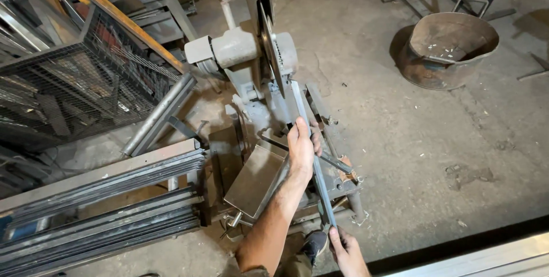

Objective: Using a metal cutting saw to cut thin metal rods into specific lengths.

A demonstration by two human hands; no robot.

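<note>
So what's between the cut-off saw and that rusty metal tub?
Head view: only bare concrete floor with scattered debris lies between the saw and the tub.

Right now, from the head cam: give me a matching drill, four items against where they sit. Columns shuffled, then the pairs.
Things:
1. metal bar
2. rusty tub
3. wire cage
4. stacked steel strips

Places:
A. upper right, on the concrete floor
B. lower left, lying flat in a pile
C. centre, gripped by left hand and right hand, running up to the saw blade
D. upper left, beside the saw

Pairs: 1-C, 2-A, 3-D, 4-B
</note>
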